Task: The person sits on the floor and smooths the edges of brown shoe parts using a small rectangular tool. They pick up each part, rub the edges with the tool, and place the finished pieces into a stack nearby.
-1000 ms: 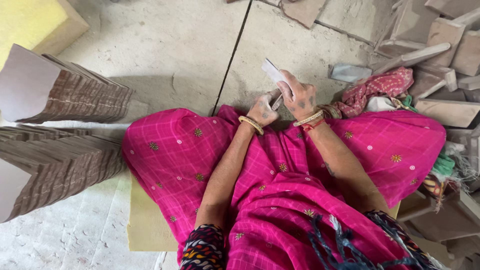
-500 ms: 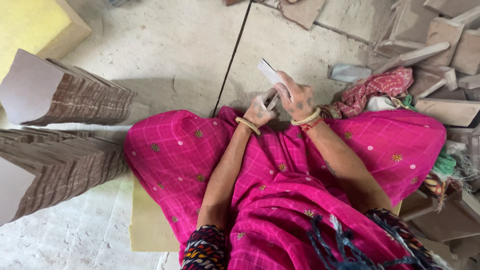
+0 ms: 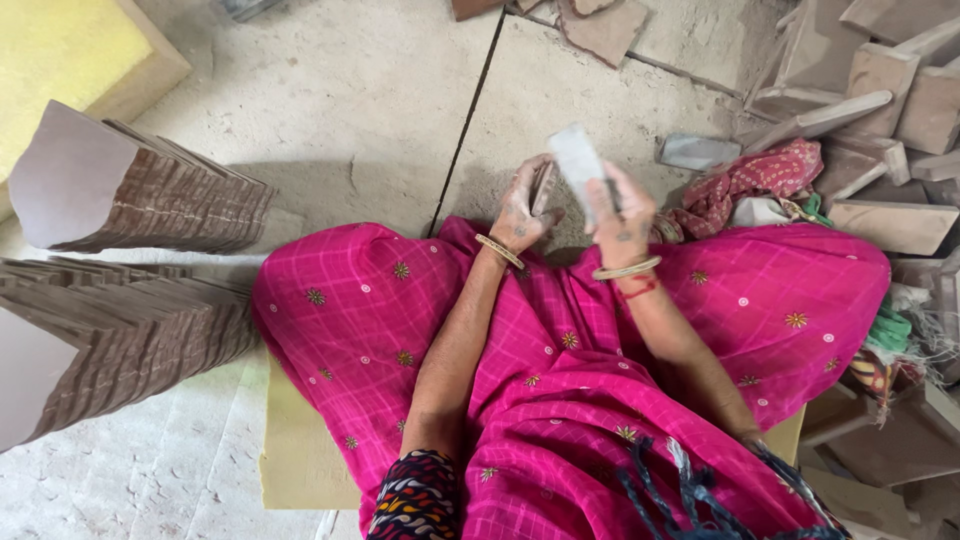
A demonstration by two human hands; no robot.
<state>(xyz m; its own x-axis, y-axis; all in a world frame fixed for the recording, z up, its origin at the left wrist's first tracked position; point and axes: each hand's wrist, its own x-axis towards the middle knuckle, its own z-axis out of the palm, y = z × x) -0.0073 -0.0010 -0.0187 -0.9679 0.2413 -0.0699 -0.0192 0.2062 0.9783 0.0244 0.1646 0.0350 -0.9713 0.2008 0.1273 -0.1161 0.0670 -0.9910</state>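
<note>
1. A pale, dusty concrete floor (image 3: 350, 90) fills the far half of the scene, with a dark straight joint running across it from far to near.
2. A bright pink patterned cloth garment (image 3: 560, 380) covers the seated person's crossed legs and spreads over the near middle and right.
3. At the left lie two long fanned stacks of brown folded cardboard sheets, a near stack (image 3: 110, 340) and a far stack (image 3: 140, 185), well apart from the hands.
4. A yellow foam block (image 3: 70, 60) sits in the far left corner.
5. A heap of brownish stone blocks (image 3: 880, 100) fills the far right, with more pieces along the right edge.
6. A flat tan cushion pad (image 3: 295, 450) shows under the person at near left.
7. A crumpled red printed cloth (image 3: 745, 185) lies just right of the hands, beside the stone heap.
8. The right hand (image 3: 622, 212), bangles at its wrist, is closed around a thin pale grey flat rectangular piece (image 3: 578, 160), held up on a tilt above the far edge of the lap.
9. The left hand (image 3: 522, 205), also bangled, is curled around a small brownish flat piece (image 3: 543, 185), mostly hidden by the fingers, just left of the grey piece.
10. A small grey stone slab (image 3: 697, 152) lies on the floor right of the hands.
</note>
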